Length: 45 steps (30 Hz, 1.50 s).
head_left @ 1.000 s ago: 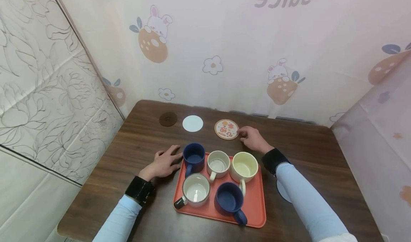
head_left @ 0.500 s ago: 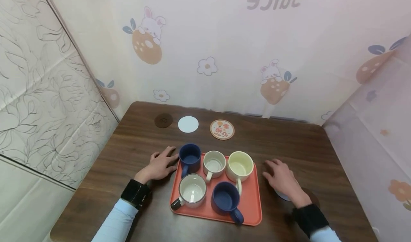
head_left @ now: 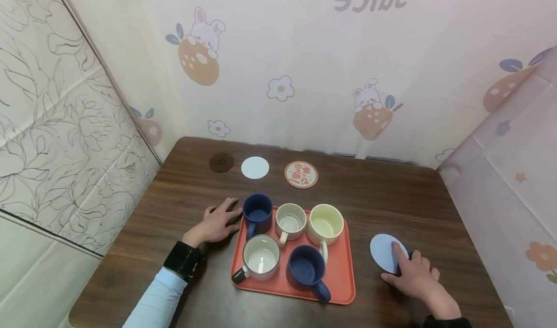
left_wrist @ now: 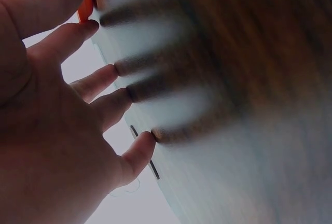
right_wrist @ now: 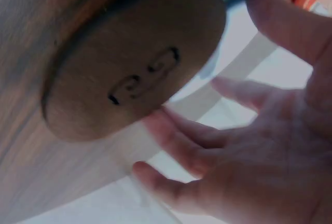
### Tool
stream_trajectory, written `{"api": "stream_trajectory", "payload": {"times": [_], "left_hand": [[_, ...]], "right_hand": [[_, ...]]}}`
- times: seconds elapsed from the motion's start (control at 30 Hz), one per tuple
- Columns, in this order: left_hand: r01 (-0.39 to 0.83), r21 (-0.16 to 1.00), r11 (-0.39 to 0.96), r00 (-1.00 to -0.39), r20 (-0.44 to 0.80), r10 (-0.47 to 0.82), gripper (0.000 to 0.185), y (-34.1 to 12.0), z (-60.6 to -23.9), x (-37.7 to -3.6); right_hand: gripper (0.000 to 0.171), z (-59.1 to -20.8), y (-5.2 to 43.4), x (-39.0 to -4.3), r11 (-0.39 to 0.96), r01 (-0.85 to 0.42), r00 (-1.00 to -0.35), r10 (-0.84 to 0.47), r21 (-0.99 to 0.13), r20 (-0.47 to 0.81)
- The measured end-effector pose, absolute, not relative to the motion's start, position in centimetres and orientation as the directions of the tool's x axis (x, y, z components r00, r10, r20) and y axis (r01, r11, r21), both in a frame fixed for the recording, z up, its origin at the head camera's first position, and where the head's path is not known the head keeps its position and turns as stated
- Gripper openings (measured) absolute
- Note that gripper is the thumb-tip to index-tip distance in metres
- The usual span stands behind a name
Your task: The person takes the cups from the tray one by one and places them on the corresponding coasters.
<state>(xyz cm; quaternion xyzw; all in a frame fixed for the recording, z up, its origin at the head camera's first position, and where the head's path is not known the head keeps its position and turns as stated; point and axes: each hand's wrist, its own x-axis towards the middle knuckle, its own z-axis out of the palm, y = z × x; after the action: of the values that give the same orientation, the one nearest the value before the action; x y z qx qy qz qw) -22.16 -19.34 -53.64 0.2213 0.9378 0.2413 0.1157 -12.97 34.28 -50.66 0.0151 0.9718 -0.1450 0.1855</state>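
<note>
My right hand (head_left: 415, 275) lies over a pale round coaster (head_left: 382, 251) right of the tray, fingers spread, index finger on the disc and thumb by its near edge. In the right wrist view a brown round coaster (right_wrist: 135, 63) with a dark curled mark lies beside the fingers; the hand hides it from the head camera. My left hand (head_left: 216, 224) rests on the table with spread fingers, fingertips at the red tray's (head_left: 341, 284) left edge beside a navy mug (head_left: 262, 227). The left wrist view shows those fingers (left_wrist: 111, 107) straight on the wood.
Also on the tray are a small off-white cup (head_left: 290, 219), a pale yellow mug (head_left: 325, 224), a white mug with black handle (head_left: 261, 258) and another navy mug (head_left: 306, 267). Behind stand a dark brown coaster (head_left: 221, 162), a white coaster (head_left: 255, 167) and a printed coaster (head_left: 301, 174).
My right hand has left the printed coaster at the back and moved right and nearer, onto the pale coaster. The left hand stays by the tray. The head view has shifted slightly.
</note>
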Motion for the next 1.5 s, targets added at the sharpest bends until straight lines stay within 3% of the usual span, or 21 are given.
{"api": "stream_trajectory", "payload": {"times": [0.13, 0.4, 0.7, 0.9, 1.27, 1.5], "left_hand": [[0.367, 0.520, 0.771, -0.872, -0.096, 0.480, 0.056, -19.5, -53.8, -22.0], [0.374, 0.510, 0.775, -0.869, -0.098, 0.485, 0.056, -19.5, -53.5, -21.9], [0.352, 0.498, 0.792, -0.870, -0.137, 0.473, 0.055, -19.3, -52.9, -22.1], [0.352, 0.488, 0.799, -0.868, -0.150, 0.474, 0.055, -19.4, -52.6, -22.2], [0.367, 0.480, 0.796, -0.861, -0.149, 0.487, 0.056, -19.4, -52.7, -22.3], [0.375, 0.480, 0.793, -0.860, -0.140, 0.491, 0.056, -19.4, -53.0, -22.3]], "right_hand": [[0.084, -51.2, 33.6, -13.5, 0.956, 0.028, -0.968, -0.047, -0.293, -0.247], [0.076, -52.3, 31.2, -14.7, 0.950, 0.059, -0.986, 0.007, -0.306, -0.168], [0.054, -52.9, 30.3, -13.7, 0.957, 0.076, -0.997, 0.070, -0.280, -0.029], [0.051, -52.6, 30.1, -14.2, 0.958, 0.085, -0.996, 0.077, -0.274, -0.042], [0.028, -51.2, 29.1, -12.3, 0.959, 0.024, -0.990, -0.016, -0.281, -0.141], [0.030, -51.6, 29.0, -12.6, 0.949, -0.061, -0.996, -0.078, -0.309, -0.041]]}}
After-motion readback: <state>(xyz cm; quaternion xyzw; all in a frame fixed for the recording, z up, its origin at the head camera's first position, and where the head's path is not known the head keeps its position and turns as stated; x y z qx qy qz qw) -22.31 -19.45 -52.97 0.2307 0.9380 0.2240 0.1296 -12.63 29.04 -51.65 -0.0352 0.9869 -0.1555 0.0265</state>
